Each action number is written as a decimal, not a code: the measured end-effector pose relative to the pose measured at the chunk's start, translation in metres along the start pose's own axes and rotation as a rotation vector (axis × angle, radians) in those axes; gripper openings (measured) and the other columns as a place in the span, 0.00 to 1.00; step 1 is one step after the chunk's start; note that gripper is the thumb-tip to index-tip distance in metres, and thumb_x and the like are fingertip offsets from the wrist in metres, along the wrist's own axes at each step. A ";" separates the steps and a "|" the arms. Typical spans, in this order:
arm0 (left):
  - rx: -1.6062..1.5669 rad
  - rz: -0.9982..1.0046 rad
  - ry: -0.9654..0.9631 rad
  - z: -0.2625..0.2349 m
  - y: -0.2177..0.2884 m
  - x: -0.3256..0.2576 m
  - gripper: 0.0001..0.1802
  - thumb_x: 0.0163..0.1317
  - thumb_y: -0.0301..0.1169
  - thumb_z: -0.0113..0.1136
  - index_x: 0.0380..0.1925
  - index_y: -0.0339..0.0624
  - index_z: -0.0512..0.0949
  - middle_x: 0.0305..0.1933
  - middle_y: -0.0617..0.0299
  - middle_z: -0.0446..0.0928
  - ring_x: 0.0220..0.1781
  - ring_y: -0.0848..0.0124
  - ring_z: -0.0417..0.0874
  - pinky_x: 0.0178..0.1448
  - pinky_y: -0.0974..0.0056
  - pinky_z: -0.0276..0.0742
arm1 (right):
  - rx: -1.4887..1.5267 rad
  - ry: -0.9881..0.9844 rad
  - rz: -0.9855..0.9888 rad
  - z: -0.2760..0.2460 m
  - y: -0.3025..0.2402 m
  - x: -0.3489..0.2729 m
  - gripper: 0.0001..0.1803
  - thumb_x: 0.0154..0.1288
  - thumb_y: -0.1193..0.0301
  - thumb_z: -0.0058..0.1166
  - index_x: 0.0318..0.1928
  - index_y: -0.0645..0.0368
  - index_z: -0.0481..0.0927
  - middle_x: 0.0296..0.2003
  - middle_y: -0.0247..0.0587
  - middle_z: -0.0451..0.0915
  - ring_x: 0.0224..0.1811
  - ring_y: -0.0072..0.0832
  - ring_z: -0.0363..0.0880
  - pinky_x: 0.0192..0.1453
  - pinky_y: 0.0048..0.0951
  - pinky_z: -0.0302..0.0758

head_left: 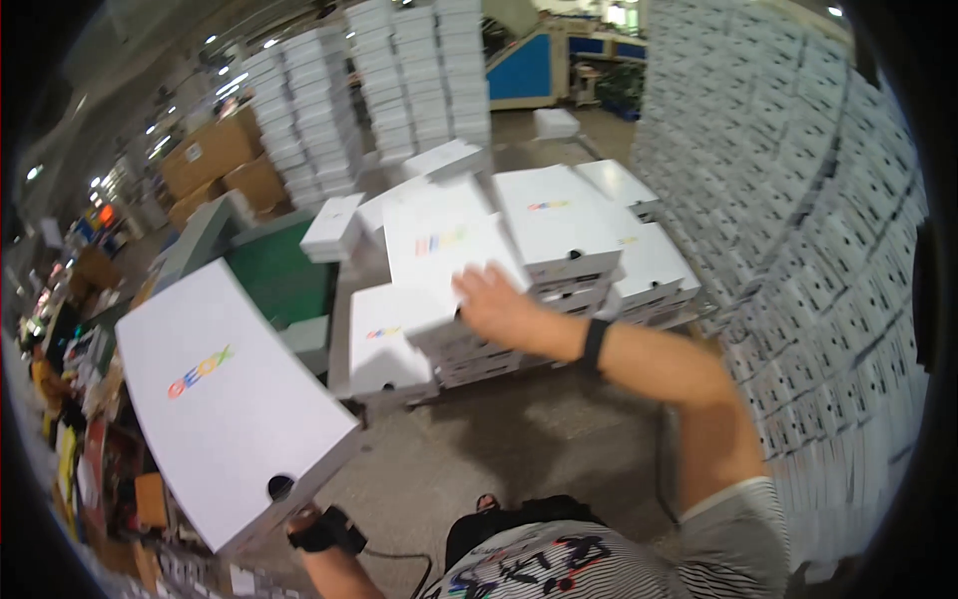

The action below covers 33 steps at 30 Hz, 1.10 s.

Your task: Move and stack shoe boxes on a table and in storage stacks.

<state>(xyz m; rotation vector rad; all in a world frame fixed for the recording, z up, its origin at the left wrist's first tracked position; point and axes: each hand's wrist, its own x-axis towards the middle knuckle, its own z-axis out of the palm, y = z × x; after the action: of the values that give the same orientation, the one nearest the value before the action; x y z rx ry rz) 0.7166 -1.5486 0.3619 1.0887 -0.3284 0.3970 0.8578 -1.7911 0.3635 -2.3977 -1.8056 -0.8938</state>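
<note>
A large white shoe box (232, 399) with a coloured print on its lid and a round dark hole in its end is held up at the left. My left hand (305, 517) supports it at its near end; most of the fingers are hidden by the box. My right hand (491, 304), a little blurred, reaches forward with its fingers spread over the near right part of another white shoe box (429, 215). That box tops a stack in front of me, and the hand appears to rest on its lid. A lower white box (382, 334) sits just left of this stack.
More boxes are piled to the right, one of them a closed white box (559, 215). A green conveyor belt (284, 270) lies at the left. Tall white box stacks (419, 80) stand behind, and a wall of boxes (768, 180) rises on the right. Brown cartons (215, 155) are back left.
</note>
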 end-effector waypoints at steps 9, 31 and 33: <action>-0.076 -0.145 -0.398 0.110 -0.104 0.116 0.33 0.51 0.43 0.59 0.53 0.36 0.63 0.54 0.49 0.67 0.56 0.54 0.68 0.59 0.55 0.63 | 1.444 0.196 0.455 -0.050 -0.050 -0.004 0.29 0.54 0.57 0.54 0.49 0.64 0.65 0.52 0.50 0.63 0.56 0.42 0.61 0.58 0.37 0.60; 0.359 -0.309 -0.293 0.301 -0.266 0.144 0.33 0.49 0.41 0.62 0.53 0.38 0.64 0.54 0.48 0.67 0.57 0.53 0.67 0.59 0.56 0.63 | 1.939 1.224 0.955 -0.160 0.202 -0.332 0.23 0.61 0.58 0.39 0.45 0.68 0.69 0.39 0.45 0.75 0.42 0.32 0.74 0.47 0.31 0.71; 0.969 -0.150 -0.469 0.341 -0.255 0.128 0.35 0.45 0.37 0.65 0.54 0.40 0.63 0.55 0.44 0.65 0.58 0.50 0.65 0.61 0.57 0.60 | 1.899 1.252 0.853 -0.177 0.239 -0.349 0.23 0.62 0.58 0.39 0.46 0.67 0.69 0.40 0.44 0.74 0.43 0.32 0.73 0.48 0.31 0.70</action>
<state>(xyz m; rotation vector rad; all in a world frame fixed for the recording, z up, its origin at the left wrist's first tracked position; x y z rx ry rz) 0.9273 -1.9402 0.3640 2.1548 -0.4783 0.1430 0.9325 -2.2379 0.4340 -0.6443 -0.3183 -0.0925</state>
